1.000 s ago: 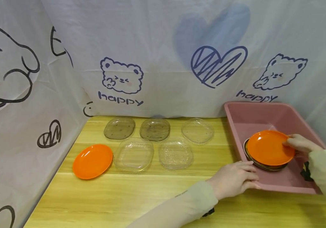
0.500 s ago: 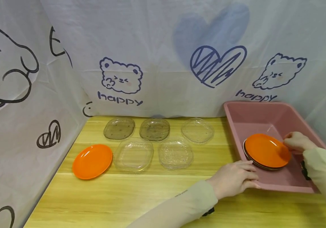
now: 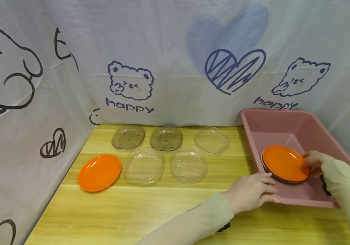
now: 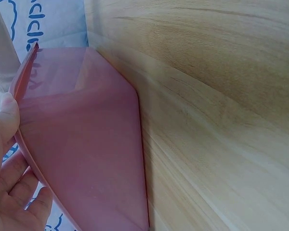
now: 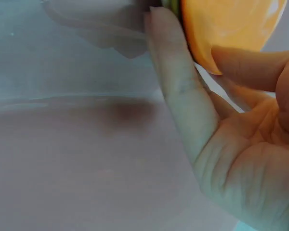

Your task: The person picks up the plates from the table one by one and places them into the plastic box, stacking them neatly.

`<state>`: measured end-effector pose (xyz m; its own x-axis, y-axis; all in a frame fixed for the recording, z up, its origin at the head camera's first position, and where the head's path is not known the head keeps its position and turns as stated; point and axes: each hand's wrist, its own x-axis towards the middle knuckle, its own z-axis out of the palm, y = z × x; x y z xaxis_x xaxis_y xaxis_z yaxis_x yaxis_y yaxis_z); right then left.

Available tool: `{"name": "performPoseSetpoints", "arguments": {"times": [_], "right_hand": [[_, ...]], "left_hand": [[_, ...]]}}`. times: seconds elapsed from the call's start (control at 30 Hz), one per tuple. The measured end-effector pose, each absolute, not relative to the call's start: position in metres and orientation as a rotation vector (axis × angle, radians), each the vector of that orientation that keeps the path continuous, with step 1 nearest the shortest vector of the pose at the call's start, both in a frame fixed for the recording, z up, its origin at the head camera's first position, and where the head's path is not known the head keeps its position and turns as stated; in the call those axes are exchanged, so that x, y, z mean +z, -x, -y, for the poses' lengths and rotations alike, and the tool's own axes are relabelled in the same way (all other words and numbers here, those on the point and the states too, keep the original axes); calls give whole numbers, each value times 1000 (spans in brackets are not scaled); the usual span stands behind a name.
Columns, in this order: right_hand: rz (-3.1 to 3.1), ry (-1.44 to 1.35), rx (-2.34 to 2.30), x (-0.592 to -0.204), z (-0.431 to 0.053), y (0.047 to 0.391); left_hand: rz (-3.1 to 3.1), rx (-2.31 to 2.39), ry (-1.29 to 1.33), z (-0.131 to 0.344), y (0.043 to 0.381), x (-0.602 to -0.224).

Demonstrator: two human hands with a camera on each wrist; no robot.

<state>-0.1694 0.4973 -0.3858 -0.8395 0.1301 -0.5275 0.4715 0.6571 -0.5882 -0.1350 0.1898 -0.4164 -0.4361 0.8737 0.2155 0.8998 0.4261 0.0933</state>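
In the head view an orange plate lies on top of a stack of darker-edged plates inside a pink plastic basin. My right hand holds the right edge of that orange plate. In the right wrist view the thumb presses its face, while a straight finger runs along the side of the stack. My left hand grips the basin's near left corner. The left wrist view shows its thumb at the rim and its fingers bent beside it.
A second orange plate lies at the left of the wooden table. Between it and the basin are two smoky clear plates and several colourless clear plates. White cloth with drawings hangs behind and at the left.
The right hand has lowered the orange plate onto the stack, moving slightly left and down. The left hand has stayed on the basin's corner.
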Motion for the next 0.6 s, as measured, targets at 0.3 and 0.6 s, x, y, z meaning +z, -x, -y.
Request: {"name": "performPoseSetpoints", "arguments": {"times": [0.3,0.6], "right_hand": [[-2464,-407,-1038,-384,-497,167],[-2458,-363,-1065,-392,-501,183]], "left_hand": [[2523,-296,1591,-190,136,-417],[2551,-347,1593,-190,136,-417]]}}
